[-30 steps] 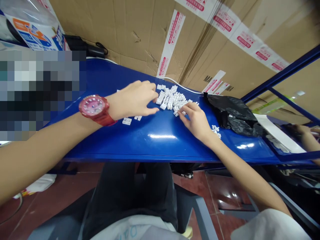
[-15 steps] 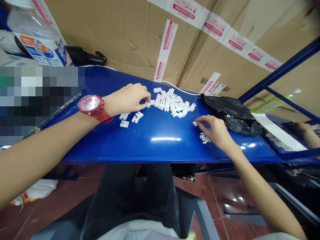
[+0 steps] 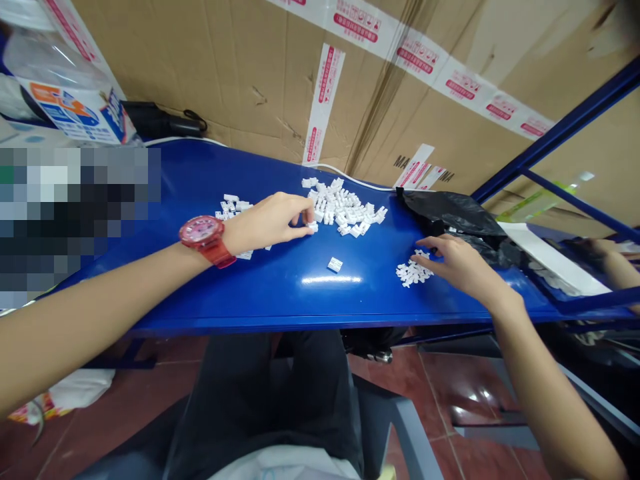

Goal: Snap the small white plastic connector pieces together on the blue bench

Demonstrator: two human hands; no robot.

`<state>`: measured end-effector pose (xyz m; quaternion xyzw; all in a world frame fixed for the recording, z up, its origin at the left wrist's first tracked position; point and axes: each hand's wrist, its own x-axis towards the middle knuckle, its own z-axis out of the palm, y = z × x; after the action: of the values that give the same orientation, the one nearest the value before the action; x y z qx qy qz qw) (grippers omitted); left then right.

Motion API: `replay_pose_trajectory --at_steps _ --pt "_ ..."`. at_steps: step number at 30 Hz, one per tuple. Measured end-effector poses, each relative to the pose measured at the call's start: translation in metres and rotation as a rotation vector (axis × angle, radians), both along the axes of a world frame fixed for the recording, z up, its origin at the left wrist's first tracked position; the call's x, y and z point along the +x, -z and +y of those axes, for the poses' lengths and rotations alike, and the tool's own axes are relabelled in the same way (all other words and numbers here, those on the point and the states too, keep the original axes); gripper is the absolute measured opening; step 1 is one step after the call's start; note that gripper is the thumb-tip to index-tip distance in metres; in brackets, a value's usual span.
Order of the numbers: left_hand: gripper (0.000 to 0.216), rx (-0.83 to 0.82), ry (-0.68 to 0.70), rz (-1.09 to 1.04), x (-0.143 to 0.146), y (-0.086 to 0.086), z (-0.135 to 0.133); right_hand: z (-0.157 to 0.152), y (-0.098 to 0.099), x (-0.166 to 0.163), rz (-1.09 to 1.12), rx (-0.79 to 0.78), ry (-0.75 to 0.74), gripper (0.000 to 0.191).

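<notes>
A pile of small white plastic pieces (image 3: 345, 209) lies on the blue table (image 3: 280, 293). My left hand (image 3: 273, 220), with a red watch (image 3: 205, 233) on its wrist, pinches one white piece (image 3: 313, 227) at the pile's near left edge. My right hand (image 3: 457, 261) rests with fingers spread at a smaller heap of white pieces (image 3: 413, 272), next to a black plastic bag (image 3: 460, 217). A single white piece (image 3: 335, 265) lies alone between my hands. Another small group of white pieces (image 3: 231, 205) sits behind my left wrist.
Taped cardboard boxes (image 3: 350, 73) rise right behind the table. A plastic bottle (image 3: 65, 87) and a black object (image 3: 155, 120) stand at the back left. Blue metal frame bars (image 3: 555, 133) and a white tray (image 3: 550, 260) are on the right. Another person's arm (image 3: 620, 267) shows at the far right.
My right hand moved from the main pile right to the small heap by the black bag. My left hand drew back slightly and pinched a piece. A single piece now lies mid-table.
</notes>
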<state>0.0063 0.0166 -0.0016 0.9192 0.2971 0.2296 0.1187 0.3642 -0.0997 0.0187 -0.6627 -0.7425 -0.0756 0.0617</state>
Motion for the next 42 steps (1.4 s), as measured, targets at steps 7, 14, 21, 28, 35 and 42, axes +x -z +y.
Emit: replay_pose_trajectory --at_steps 7,14,21,28,35,42 --pt "0.027 0.094 0.100 -0.137 0.009 -0.004 -0.019 -0.010 0.004 -0.003 0.261 -0.015 -0.017 0.021" --pt "0.020 -0.197 0.362 -0.038 0.021 -0.003 -0.046 0.007 0.003 -0.044 0.505 -0.166 -0.202 0.022" --pt "0.025 -0.196 0.270 -0.084 0.020 0.002 -0.042 0.004 0.004 -0.095 0.702 -0.137 -0.390 0.016" --pt "0.024 -0.203 0.264 -0.087 0.020 0.003 -0.043 0.004 0.009 -0.114 0.683 -0.100 -0.455 0.010" --pt "0.023 -0.196 0.276 -0.099 0.021 0.005 -0.042 0.003 0.009 -0.119 0.712 -0.028 -0.482 0.011" --pt "0.028 -0.258 0.285 -0.135 0.019 0.007 -0.037 0.008 0.018 -0.128 0.820 -0.008 -0.550 0.008"
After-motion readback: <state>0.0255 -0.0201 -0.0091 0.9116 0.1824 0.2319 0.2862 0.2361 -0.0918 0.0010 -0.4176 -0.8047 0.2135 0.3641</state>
